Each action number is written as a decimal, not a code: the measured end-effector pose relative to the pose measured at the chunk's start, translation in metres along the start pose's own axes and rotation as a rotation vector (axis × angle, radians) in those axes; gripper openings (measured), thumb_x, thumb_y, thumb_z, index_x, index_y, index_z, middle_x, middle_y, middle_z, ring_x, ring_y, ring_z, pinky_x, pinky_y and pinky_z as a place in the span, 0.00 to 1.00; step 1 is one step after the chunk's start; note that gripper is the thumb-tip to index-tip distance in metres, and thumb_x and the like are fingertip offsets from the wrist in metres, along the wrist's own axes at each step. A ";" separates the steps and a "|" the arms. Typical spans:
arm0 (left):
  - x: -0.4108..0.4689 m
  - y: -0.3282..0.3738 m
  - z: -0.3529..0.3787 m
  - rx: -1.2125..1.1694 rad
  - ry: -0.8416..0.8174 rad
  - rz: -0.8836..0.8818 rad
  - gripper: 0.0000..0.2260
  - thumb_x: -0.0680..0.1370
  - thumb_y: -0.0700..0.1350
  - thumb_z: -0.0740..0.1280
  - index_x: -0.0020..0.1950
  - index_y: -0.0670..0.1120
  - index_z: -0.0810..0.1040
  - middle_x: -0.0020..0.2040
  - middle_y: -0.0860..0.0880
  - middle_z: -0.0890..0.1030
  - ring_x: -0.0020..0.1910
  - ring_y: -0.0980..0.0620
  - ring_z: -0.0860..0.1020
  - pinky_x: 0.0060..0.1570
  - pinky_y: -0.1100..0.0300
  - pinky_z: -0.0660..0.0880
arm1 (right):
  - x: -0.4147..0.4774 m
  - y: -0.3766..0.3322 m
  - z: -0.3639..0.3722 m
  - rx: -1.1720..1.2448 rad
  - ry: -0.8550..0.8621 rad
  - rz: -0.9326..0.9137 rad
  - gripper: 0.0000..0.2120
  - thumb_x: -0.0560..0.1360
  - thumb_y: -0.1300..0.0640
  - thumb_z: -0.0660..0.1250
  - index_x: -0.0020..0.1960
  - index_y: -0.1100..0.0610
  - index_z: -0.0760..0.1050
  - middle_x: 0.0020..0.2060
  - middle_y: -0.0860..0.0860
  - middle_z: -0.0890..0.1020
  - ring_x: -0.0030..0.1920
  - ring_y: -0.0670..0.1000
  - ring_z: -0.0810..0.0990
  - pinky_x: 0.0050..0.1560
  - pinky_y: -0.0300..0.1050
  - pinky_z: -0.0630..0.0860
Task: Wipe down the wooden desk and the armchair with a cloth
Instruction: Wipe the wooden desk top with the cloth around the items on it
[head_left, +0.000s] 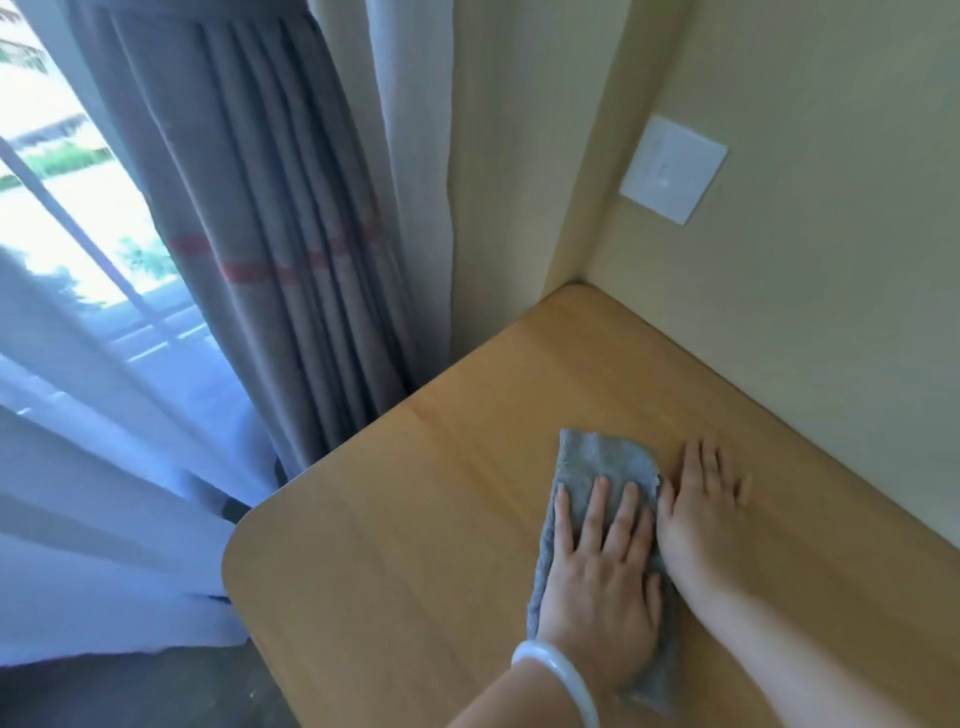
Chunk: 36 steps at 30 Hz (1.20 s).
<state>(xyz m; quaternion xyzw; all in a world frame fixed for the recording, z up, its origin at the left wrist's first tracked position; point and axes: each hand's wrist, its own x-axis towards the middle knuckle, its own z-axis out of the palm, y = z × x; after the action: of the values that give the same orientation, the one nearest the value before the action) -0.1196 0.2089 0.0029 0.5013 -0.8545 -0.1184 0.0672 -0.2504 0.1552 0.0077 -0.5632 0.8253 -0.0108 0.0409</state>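
Pressing cloth (602, 457) on desk (415, 519), left hand (597, 582) flat; right hand (696, 509) apparently touching it.

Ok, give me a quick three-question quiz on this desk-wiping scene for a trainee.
1. True or false: the left hand lies flat on the grey cloth.
2. What is on the wall beside the wooden desk? A clock, B white wall plate, C mirror.
3. Fill in: the right hand rests flat on the bare ____.
Key: 1 true; 2 B; 3 desk.
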 end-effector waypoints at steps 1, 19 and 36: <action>0.004 -0.008 -0.002 0.019 -0.006 0.004 0.27 0.82 0.54 0.45 0.80 0.46 0.45 0.80 0.48 0.47 0.77 0.44 0.36 0.71 0.36 0.33 | -0.004 -0.008 0.001 0.046 0.002 0.017 0.29 0.82 0.49 0.51 0.78 0.62 0.53 0.78 0.57 0.54 0.79 0.55 0.49 0.77 0.56 0.44; -0.126 -0.138 -0.040 0.020 0.080 -0.945 0.28 0.79 0.57 0.37 0.79 0.55 0.40 0.79 0.54 0.37 0.76 0.46 0.32 0.68 0.29 0.42 | -0.019 -0.038 0.005 0.032 -0.001 0.108 0.33 0.80 0.44 0.50 0.78 0.63 0.50 0.78 0.59 0.54 0.78 0.58 0.48 0.77 0.58 0.43; -0.097 -0.038 -0.041 -0.231 0.091 -0.154 0.25 0.80 0.47 0.49 0.78 0.52 0.54 0.79 0.56 0.43 0.77 0.51 0.36 0.71 0.45 0.28 | -0.054 -0.016 -0.022 0.690 0.024 0.098 0.24 0.82 0.54 0.56 0.76 0.56 0.59 0.76 0.55 0.62 0.76 0.56 0.60 0.75 0.53 0.59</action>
<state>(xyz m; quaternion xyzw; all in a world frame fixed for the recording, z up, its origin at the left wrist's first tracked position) -0.0305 0.2701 0.0322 0.5590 -0.7904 -0.1978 0.1538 -0.2175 0.1990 0.0333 -0.4756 0.7995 -0.2939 0.2194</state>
